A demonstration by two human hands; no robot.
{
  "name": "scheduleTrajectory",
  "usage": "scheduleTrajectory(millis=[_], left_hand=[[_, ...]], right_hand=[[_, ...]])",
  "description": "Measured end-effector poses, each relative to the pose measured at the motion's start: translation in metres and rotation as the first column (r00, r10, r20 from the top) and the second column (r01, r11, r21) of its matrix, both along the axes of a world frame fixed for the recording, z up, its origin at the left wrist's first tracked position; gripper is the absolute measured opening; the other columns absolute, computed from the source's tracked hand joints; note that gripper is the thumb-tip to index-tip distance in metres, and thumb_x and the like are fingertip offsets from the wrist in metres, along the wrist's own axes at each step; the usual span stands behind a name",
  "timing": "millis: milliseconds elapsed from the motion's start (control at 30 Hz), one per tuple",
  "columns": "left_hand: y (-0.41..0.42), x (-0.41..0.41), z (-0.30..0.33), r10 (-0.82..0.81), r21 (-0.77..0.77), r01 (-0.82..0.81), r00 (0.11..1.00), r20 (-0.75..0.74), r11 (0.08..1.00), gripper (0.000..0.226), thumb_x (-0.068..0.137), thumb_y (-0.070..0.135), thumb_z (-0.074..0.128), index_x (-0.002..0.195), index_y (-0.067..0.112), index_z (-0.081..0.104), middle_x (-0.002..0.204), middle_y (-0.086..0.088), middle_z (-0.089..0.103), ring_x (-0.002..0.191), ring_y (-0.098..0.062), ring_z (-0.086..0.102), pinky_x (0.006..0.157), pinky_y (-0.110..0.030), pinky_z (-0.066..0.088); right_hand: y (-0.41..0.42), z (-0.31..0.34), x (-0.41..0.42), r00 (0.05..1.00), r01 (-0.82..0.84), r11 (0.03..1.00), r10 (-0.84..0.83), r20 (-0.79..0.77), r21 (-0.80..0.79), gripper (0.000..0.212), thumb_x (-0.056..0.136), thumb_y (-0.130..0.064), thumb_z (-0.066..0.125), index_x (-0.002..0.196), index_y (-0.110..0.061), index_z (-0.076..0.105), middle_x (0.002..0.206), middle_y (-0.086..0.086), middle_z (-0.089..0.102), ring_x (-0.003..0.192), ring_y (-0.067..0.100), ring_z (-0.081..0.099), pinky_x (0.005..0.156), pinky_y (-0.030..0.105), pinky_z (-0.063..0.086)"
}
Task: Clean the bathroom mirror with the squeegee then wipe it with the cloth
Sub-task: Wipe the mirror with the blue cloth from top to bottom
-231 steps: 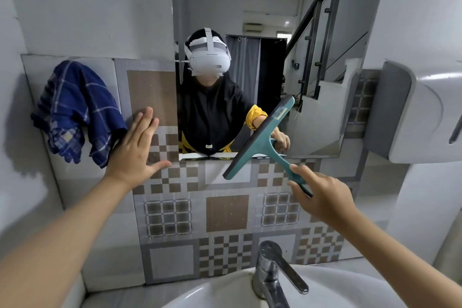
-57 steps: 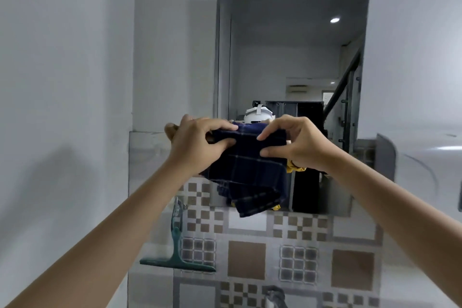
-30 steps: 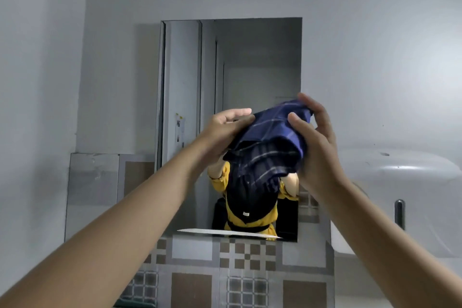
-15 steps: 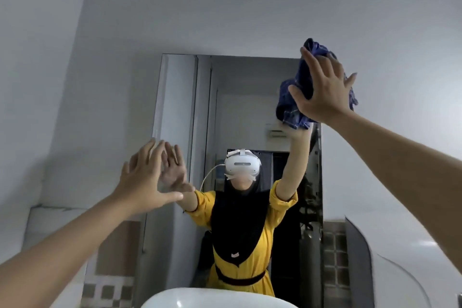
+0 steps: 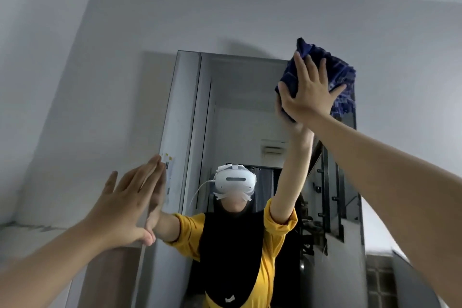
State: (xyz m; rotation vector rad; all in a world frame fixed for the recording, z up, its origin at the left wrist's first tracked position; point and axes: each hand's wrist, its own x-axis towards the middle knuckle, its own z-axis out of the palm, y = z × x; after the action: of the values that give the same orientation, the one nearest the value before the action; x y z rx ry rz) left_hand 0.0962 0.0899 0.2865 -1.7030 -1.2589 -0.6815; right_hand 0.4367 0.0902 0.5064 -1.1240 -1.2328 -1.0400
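While both bare forearms reach up from the bottom corners of the frame, the left hand (image 5: 125, 210) lies flat and open against the left edge of the mirror (image 5: 240, 112), its fingers (image 5: 147, 175) straight and close together and its thumb stuck out to the right, holding nothing. The right hand (image 5: 308, 92) is raised high, its palm pressing a bunched dark blue cloth (image 5: 332, 70) against the glass at the mirror's top right corner; the fingers are spread wide over the cloth, and blue folds stick out above and to the right of them, partly over the mirror's upper edge and onto the wall (image 5: 250, 12). The mirror is a tall upright panel set on that plain pale wall. In the glass, a reflected figure in a yellow top and a black covering wears a white headset (image 5: 235, 180), with one arm lifted to the cloth and the other meeting the left hand at the edge. Behind the figure the reflection shows a dark doorway and a stair railing (image 5: 332, 192) on the right. At the lower right, beside the mirror, a strip of patterned tiles (image 5: 380, 287) shows. The squeegee is out of view.
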Motion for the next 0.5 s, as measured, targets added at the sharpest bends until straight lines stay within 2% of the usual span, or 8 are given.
scheduleTrajectory(millis=[167, 200, 300, 333, 433, 500], left_hand=[[-0.002, 0.000, -0.003, 0.014, -0.093, -0.012, 1.000, 0.017, 0.996, 0.158, 0.014, 0.073, 0.072, 0.148, 0.011, 0.014, 0.157, -0.006, 0.008, 0.121, -0.035, 0.048, 0.085, -0.063, 0.044], [-0.003, 0.000, -0.003, 0.015, -0.100, -0.013, 1.000, 0.017, 0.995, 0.159, 0.016, 0.074, 0.073, 0.148, 0.011, 0.011, 0.157, -0.007, 0.006, 0.123, -0.034, 0.046, 0.087, -0.063, 0.044], [-0.003, 0.001, -0.004, -0.005, -0.128, 0.011, 0.999, 0.048, 0.992, 0.156, 0.029, 0.072, 0.074, 0.146, 0.018, -0.014, 0.154, 0.001, -0.025, 0.133, -0.028, 0.019, 0.101, -0.060, 0.033], [-0.002, 0.001, -0.003, 0.003, -0.112, 0.002, 0.999, 0.045, 0.994, 0.157, 0.027, 0.073, 0.074, 0.147, 0.017, -0.011, 0.155, 0.001, -0.024, 0.131, -0.026, 0.017, 0.100, -0.060, 0.034], [-0.001, 0.000, -0.004, 0.047, -0.103, -0.041, 0.997, 0.055, 0.994, 0.161, 0.012, 0.076, 0.070, 0.147, 0.010, 0.014, 0.157, -0.007, 0.003, 0.121, -0.026, 0.030, 0.087, -0.059, 0.046], [0.000, 0.001, -0.005, 0.033, -0.116, -0.025, 0.997, 0.063, 0.993, 0.160, 0.017, 0.074, 0.073, 0.148, 0.012, 0.005, 0.157, -0.004, -0.007, 0.123, -0.026, 0.025, 0.092, -0.060, 0.042]], right_hand=[[0.009, 0.008, -0.081, 0.991, 0.013, 0.999, -0.009, 0.133, -0.029, 0.067, 0.089, -0.058, 0.035, 0.149, -0.043, 0.010, 0.160, -0.009, 0.013, 0.148, 0.020, 0.002, 0.104, 0.075, -0.001], [0.012, 0.010, -0.098, 0.990, 0.005, 0.999, 0.001, 0.139, -0.041, 0.067, 0.089, -0.058, 0.035, 0.149, -0.043, 0.010, 0.160, -0.009, 0.013, 0.148, 0.020, 0.001, 0.104, 0.075, -0.002], [0.018, 0.013, -0.146, 0.981, -0.030, 0.996, 0.045, 0.187, -0.086, 0.067, 0.089, -0.055, 0.035, 0.150, -0.041, 0.009, 0.161, -0.007, 0.011, 0.148, 0.021, -0.002, 0.104, 0.075, -0.004], [0.019, 0.011, -0.161, 0.974, -0.039, 0.994, 0.060, 0.220, -0.099, 0.067, 0.089, -0.055, 0.035, 0.150, -0.041, 0.010, 0.161, -0.006, 0.010, 0.148, 0.022, -0.003, 0.103, 0.074, -0.005], [0.021, -0.003, -0.199, 0.934, -0.045, 0.991, 0.087, 0.345, -0.129, 0.065, 0.091, -0.052, 0.035, 0.149, -0.041, 0.011, 0.160, -0.006, 0.012, 0.148, 0.022, -0.002, 0.103, 0.074, -0.005], [0.024, -0.015, -0.214, 0.894, -0.011, 0.991, 0.071, 0.442, -0.137, 0.063, 0.091, -0.051, 0.035, 0.149, -0.041, 0.014, 0.159, -0.007, 0.016, 0.148, 0.022, 0.001, 0.103, 0.076, -0.003]])
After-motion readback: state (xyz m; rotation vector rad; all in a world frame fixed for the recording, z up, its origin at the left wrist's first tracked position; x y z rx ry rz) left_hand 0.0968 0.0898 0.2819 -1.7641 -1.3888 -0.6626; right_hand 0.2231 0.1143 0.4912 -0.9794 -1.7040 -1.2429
